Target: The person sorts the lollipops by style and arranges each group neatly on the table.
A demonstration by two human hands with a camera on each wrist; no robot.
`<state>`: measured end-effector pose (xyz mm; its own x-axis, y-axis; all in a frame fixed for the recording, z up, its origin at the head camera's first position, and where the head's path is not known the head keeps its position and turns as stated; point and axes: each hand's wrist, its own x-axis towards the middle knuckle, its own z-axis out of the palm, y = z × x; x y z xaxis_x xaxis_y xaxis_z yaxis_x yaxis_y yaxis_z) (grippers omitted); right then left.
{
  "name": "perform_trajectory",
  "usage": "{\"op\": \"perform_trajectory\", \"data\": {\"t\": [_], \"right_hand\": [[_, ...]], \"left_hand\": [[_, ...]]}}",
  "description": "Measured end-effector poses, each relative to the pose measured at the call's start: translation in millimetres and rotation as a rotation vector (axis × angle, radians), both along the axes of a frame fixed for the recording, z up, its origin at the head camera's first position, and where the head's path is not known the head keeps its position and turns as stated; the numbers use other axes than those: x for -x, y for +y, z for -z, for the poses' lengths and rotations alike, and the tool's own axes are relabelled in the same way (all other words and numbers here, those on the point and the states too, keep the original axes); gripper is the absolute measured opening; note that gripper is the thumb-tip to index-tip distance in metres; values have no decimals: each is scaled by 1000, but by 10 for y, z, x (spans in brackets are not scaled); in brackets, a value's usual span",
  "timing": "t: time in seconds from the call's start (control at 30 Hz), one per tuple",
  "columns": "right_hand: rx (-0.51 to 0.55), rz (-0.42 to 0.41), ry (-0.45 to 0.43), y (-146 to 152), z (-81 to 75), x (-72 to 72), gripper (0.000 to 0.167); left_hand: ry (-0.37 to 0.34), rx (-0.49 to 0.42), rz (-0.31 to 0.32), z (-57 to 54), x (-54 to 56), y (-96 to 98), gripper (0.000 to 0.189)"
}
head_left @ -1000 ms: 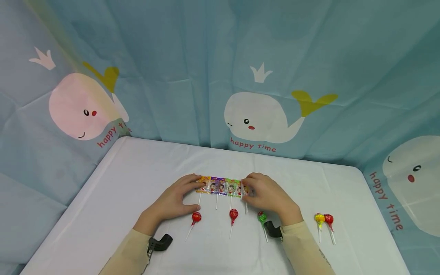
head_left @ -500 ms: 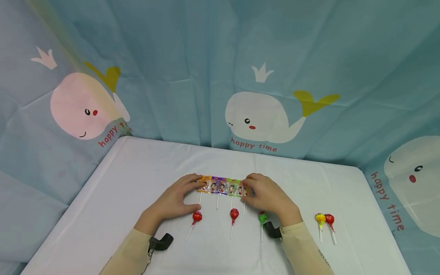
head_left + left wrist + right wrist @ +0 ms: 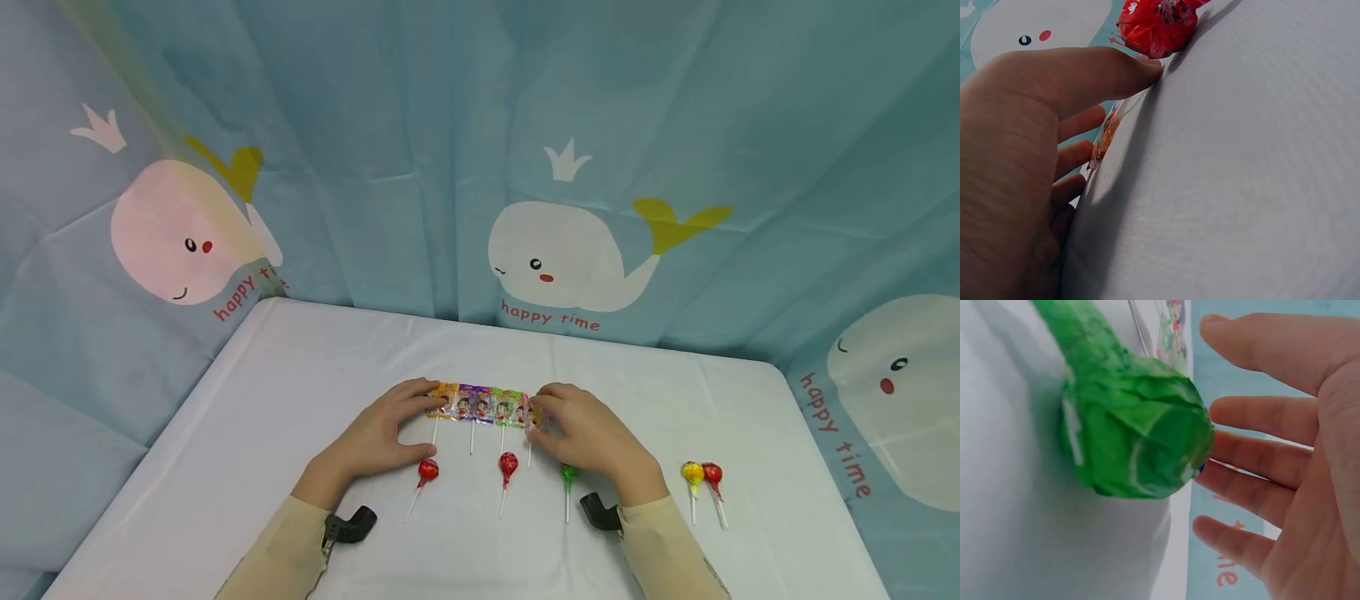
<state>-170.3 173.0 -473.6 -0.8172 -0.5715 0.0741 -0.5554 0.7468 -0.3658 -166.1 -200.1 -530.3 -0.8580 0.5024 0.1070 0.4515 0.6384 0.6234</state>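
Flat wrapped lollipops lie side by side in a row in the head view: an orange one (image 3: 447, 401), a purple one (image 3: 476, 404), a green one (image 3: 511, 408) and a pinkish one (image 3: 535, 414). My left hand (image 3: 375, 433) rests at the row's left end, fingertips on the orange wrapper, thumb by its stick. At the right end my right hand (image 3: 588, 437) has its fingers at the pinkish wrapper, partly covering it. The right wrist view shows those fingers spread behind a round green lollipop (image 3: 1141, 440). A round red lollipop (image 3: 1157, 28) lies just beyond my left thumb.
Below the row, another red lollipop (image 3: 508, 465) lies between the left red one and the green one. A yellow lollipop (image 3: 692, 472) and a red lollipop (image 3: 713, 474) lie together at the right. A whale-print curtain (image 3: 420, 208) hangs behind the white table (image 3: 337, 350).
The rightmost flat lollipop's stick has swung left at its lower end. The round green lollipop's stick has turned to point straight down. My right hand has shifted slightly; the left stays put.
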Motion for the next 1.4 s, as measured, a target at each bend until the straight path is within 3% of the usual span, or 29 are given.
{"op": "perform_trajectory", "data": {"t": [0.4, 0.63, 0.87, 1.0, 1.2, 1.4], "right_hand": [[46, -15, 51, 72, -25, -199, 53], [57, -45, 76, 75, -5, -289, 56], [79, -64, 64, 72, -1, -414, 59], [105, -103, 121, 46, 37, -493, 55], [167, -142, 246, 12, 110, -617, 47], [251, -142, 258, 5, 161, -757, 43]], "left_hand": [[-64, -70, 23, -76, -10, -33, 63], [-78, -55, 13, -174, -93, -101, 61], [25, -45, -7, -255, -315, -147, 57], [54, -85, -14, -295, -484, -150, 54], [76, -69, 64, -311, -711, -119, 58], [102, -17, 110, -278, -856, -98, 73]]}}
